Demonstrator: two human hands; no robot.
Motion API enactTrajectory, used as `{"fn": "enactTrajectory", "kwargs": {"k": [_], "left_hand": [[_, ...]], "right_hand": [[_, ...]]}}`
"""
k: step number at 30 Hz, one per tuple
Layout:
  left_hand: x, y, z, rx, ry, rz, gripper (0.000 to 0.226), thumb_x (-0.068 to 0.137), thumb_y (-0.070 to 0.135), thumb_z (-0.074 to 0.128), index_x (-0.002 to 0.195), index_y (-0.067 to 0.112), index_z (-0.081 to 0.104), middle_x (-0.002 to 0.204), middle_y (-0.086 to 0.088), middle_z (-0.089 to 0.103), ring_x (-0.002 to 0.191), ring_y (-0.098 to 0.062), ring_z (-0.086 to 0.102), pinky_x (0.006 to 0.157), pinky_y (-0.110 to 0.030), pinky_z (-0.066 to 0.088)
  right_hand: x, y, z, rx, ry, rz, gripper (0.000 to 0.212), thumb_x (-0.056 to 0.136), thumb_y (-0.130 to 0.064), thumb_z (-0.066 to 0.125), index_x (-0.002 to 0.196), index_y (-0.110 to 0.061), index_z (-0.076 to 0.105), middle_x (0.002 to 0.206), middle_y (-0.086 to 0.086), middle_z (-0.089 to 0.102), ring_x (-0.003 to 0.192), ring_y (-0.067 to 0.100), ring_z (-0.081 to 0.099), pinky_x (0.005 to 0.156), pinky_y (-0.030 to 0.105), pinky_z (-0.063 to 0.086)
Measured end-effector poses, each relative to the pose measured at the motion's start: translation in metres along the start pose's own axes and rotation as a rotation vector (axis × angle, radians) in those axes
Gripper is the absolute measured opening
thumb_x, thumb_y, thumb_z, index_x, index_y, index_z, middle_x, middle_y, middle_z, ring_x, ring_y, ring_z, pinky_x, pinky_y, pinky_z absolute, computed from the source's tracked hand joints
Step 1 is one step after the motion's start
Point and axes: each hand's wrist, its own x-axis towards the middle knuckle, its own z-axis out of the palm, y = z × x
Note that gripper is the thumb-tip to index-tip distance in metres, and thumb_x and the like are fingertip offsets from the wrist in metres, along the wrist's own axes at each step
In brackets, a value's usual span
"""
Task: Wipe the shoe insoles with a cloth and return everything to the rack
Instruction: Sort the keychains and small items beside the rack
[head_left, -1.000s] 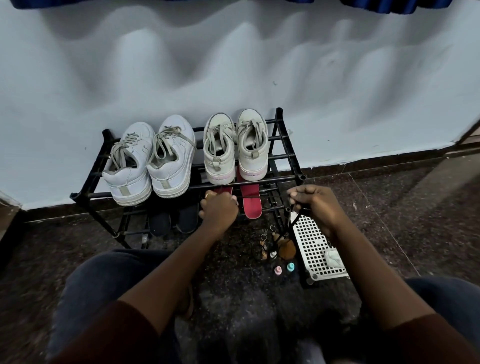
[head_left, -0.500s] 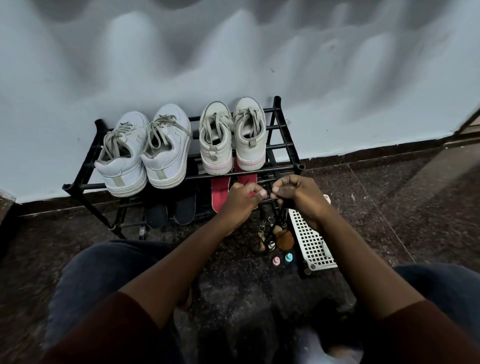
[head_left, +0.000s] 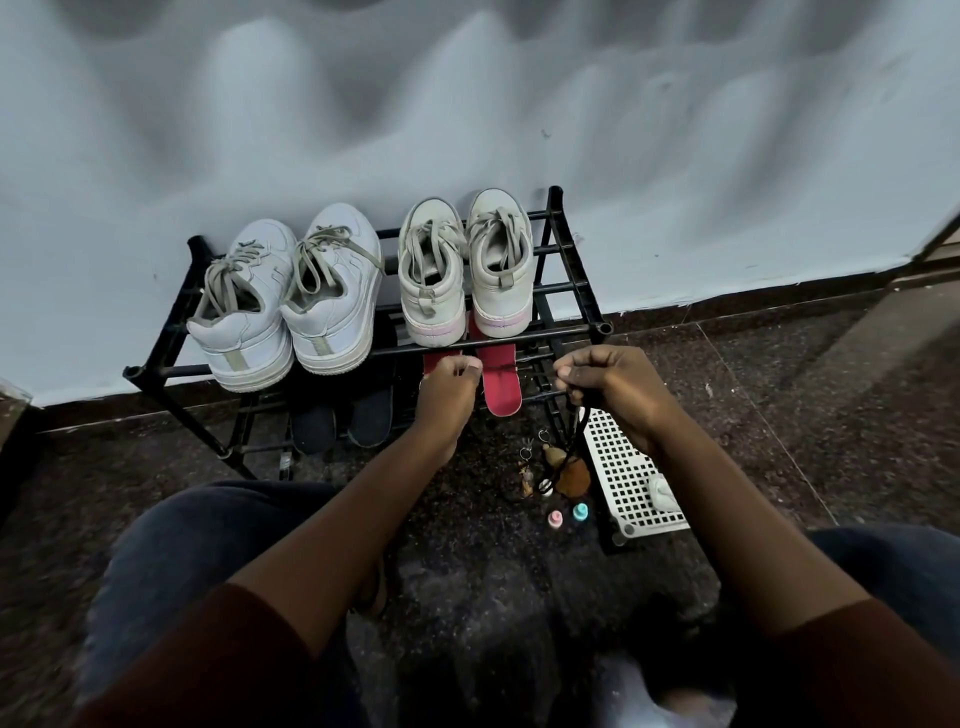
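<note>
Head view: the L hand (head_left: 449, 387) is reaching to the black rack (head_left: 561, 332) & its fingers are curling tight over the end of one red insole (head_left: 434, 361); can't tell if they're really pinching it. The other red insole (head_left: 501, 384) is lying right beside, on the lower shelf, poking out under the gray shoes (head_left: 465, 270). Two dark insoles (head_left: 314, 428) are lying on that same shelf, under the white shoes (head_left: 291, 306). Both shoe pairs are sitting on the top shelf w/ heels facing the person. The R hand (head_left: 613, 384) is making a fist round a black cord (head_left: 578, 428), which is hanging down to some key rings (head_left: 545, 467) on the floor (head_left: 779, 415). A white basket (head_left: 623, 478) w/ holes is lying just R of them.
</note>
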Motion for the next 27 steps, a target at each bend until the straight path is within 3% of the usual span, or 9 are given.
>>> {"fn": "enactTrajectory", "kwargs": {"k": [3,7,11,14,16,19,23,25,27], "left_hand": [[-0.006,0.003,0.001,0.177,-0.111,0.17,0.039,0.098,0.037,0.047,0.136,0.03,0.048,0.127,-0.01,0.044,0.115,-0.023,0.047,0.102,-0.036,0.04],[-0.019,0.01,0.009,0.184,-0.32,0.223,0.033,0.1,0.032,0.044,0.124,0.019,0.061,0.113,-0.006,0.049,0.104,-0.014,0.049,0.088,-0.022,0.034],[-0.021,0.008,0.016,0.205,-0.345,0.21,0.03,0.101,0.028,0.042,0.109,0.009,0.064,0.114,-0.016,0.051,0.098,-0.017,0.05,0.077,-0.024,0.038],[-0.022,0.008,0.018,0.071,-0.389,0.141,0.026,0.1,0.028,0.044,0.102,0.009,0.061,0.114,-0.017,0.058,0.102,-0.022,0.053,0.087,-0.03,0.04],[-0.019,0.006,0.018,0.085,-0.363,0.137,0.021,0.099,0.031,0.045,0.1,0.016,0.059,0.119,-0.017,0.056,0.108,-0.026,0.053,0.093,-0.035,0.041],[-0.015,0.004,0.015,0.091,-0.332,0.133,0.024,0.101,0.031,0.041,0.106,0.014,0.057,0.115,-0.012,0.056,0.101,-0.02,0.051,0.086,-0.032,0.039],[-0.004,0.005,0.003,0.021,-0.203,0.071,0.026,0.102,0.032,0.039,0.115,0.015,0.054,0.119,-0.004,0.053,0.109,-0.018,0.048,0.088,-0.03,0.036],[0.004,0.003,-0.003,-0.012,-0.084,0.041,0.025,0.102,0.032,0.038,0.109,0.014,0.054,0.111,-0.005,0.055,0.102,-0.018,0.05,0.084,-0.031,0.037],[0.01,-0.001,-0.01,-0.023,0.02,0.022,0.027,0.102,0.03,0.037,0.093,0.01,0.054,0.091,-0.005,0.054,0.082,-0.017,0.05,0.071,-0.029,0.038]], "right_hand": [[-0.001,-0.004,0.003,-0.043,-0.012,-0.012,0.012,0.083,0.004,0.061,0.077,-0.004,0.067,0.066,0.007,0.065,0.068,0.022,0.053,0.058,0.025,0.043],[-0.004,-0.008,0.008,-0.056,-0.069,-0.018,0.013,0.083,0.004,0.06,0.076,-0.005,0.065,0.064,0.007,0.065,0.056,0.013,0.053,0.055,0.024,0.042],[-0.006,-0.008,0.011,-0.039,-0.066,-0.016,0.014,0.081,0.003,0.064,0.072,-0.008,0.061,0.063,0.008,0.065,0.051,0.011,0.051,0.054,0.025,0.042],[-0.007,-0.007,0.01,-0.047,-0.053,-0.008,0.011,0.081,0.001,0.065,0.073,-0.006,0.061,0.064,0.008,0.065,0.051,0.01,0.05,0.053,0.025,0.041],[-0.009,-0.007,0.009,-0.058,-0.056,0.004,0.009,0.081,0.0,0.065,0.075,-0.005,0.063,0.065,0.009,0.064,0.053,0.011,0.05,0.055,0.025,0.042],[-0.012,-0.007,0.007,-0.074,-0.068,0.038,0.006,0.081,0.002,0.064,0.078,-0.004,0.064,0.066,0.01,0.063,0.056,0.015,0.051,0.055,0.024,0.043],[-0.015,-0.009,-0.003,-0.114,-0.08,0.083,0.006,0.082,0.005,0.061,0.084,0.002,0.065,0.069,0.013,0.062,0.056,0.016,0.048,0.051,0.02,0.043],[-0.016,-0.01,-0.009,-0.098,-0.046,0.093,0.008,0.083,0.007,0.059,0.087,0.005,0.065,0.07,0.015,0.061,0.055,0.016,0.047,0.051,0.019,0.042],[-0.017,-0.012,-0.015,-0.066,-0.007,0.09,0.009,0.083,0.008,0.057,0.088,0.007,0.065,0.07,0.015,0.06,0.054,0.015,0.046,0.051,0.02,0.042]]}}
